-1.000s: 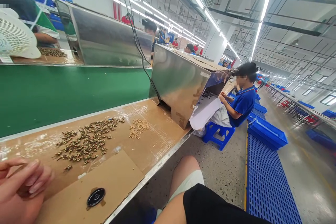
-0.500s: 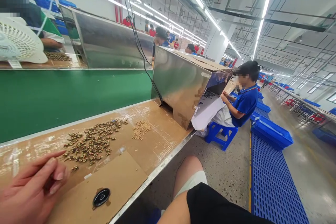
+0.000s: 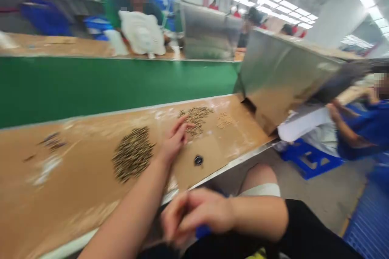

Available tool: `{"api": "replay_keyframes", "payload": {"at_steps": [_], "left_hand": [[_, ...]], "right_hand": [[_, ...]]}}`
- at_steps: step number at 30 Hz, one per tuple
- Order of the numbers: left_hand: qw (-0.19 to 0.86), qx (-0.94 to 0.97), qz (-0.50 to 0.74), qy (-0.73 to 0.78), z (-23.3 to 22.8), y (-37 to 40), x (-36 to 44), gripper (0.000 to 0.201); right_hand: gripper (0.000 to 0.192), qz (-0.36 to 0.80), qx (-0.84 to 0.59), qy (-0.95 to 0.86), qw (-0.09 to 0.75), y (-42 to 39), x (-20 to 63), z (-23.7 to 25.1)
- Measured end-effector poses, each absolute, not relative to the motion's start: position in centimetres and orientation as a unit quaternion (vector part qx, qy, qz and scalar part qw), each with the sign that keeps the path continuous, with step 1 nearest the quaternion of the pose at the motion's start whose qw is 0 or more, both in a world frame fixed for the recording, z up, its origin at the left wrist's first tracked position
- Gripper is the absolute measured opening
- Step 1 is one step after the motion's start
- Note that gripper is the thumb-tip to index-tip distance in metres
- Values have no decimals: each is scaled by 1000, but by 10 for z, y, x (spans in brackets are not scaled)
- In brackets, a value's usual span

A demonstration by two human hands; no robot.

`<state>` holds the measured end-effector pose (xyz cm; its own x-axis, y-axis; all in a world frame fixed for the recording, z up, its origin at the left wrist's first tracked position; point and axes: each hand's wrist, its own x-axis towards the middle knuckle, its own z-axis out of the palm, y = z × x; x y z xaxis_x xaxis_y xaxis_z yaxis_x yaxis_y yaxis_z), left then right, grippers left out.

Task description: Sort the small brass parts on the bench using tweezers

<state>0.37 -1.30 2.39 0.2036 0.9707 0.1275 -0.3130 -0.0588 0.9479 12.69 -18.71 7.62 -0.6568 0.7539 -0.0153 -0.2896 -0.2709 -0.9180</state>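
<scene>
My left hand (image 3: 177,139) reaches over the cardboard-covered bench, fingers stretched out and apart, at the near edge of a pile of small brass-coloured parts (image 3: 199,117). I see nothing held in it. Close to my lap, beyond the bench edge, is my right hand (image 3: 199,214), blurred, with its fingers curled together; whatever they hold, if anything, cannot be made out. A small round black dish (image 3: 198,160) lies on a flat cardboard sheet (image 3: 212,149) just right of my left hand. Left of my forearm is a larger pile of brass-coloured parts (image 3: 133,154).
Small pale pieces (image 3: 225,119) lie right of the brass pile. A metal box-like housing (image 3: 282,77) stands at the bench's right end. A green strip (image 3: 121,85) runs behind the bench. One co-worker (image 3: 364,125) sits right; another is across, behind a white fan (image 3: 142,32).
The view has swung left, bringing the larger brass pile and the person across into sight. My right hand has come into view. My left hand's fingers now reach the smaller brass pile.
</scene>
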Motion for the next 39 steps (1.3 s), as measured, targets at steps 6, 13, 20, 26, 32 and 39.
{"api": "replay_keyframes", "payload": {"at_steps": [6, 13, 20, 26, 32, 39], "left_hand": [[612, 519, 531, 272, 2, 0, 6, 44], [554, 574, 521, 304, -1, -1, 8, 37], [550, 574, 520, 313, -7, 1, 7, 36], [526, 597, 510, 327, -4, -1, 8, 25], [544, 591, 502, 319, -3, -1, 9, 20], [563, 599, 486, 295, -7, 1, 11, 13]], "right_hand": [[27, 392, -424, -619, 533, -175, 206, 38], [34, 122, -530, -678, 494, -161, 266, 20], [49, 201, -556, -649, 478, -130, 272, 1], [58, 283, -570, -613, 468, -123, 275, -15], [50, 237, -562, -648, 456, -126, 280, -16], [37, 210, -536, -684, 449, -126, 283, -21]]}}
